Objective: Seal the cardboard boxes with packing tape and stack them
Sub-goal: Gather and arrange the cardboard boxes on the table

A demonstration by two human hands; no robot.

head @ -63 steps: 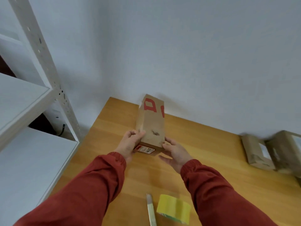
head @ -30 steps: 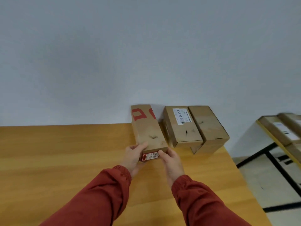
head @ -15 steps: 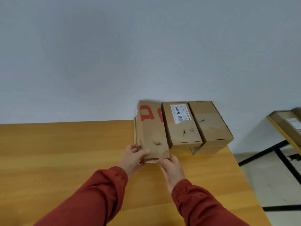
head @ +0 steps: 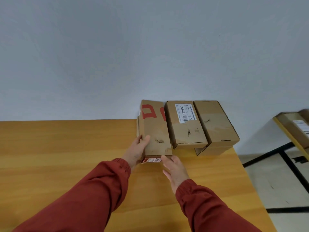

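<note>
The red-print box (head: 155, 131) lies at the far right of the counter (head: 66, 156), its far end at the wall (head: 117, 56) and its long right edge touching the label box (head: 185, 126). The left hand (head: 136, 150) grips it at the near left corner, thumb on the top face and fingers curled round the left side. The right hand (head: 175, 168) is at the near end with its fingers straight and loosely spread. One fingertip touches the end face just beside a small red and white sticker (head: 151, 160), and it holds nothing. A strip of cardboard shows past the box's left edge (whether that is another box underneath, I cannot tell).

The label box carries a white barcode label on top. Right of it and touching is a plain box (head: 215, 123), which sits on a lower box (head: 210, 150) whose near end sticks out beneath it. Both arms wear dark red sleeves (head: 93, 190).

Off the counter's right edge is pale floor (head: 275, 173) with black lines. At the frame's right edge stands a second table (head: 284, 129) with more cardboard on it.
</note>
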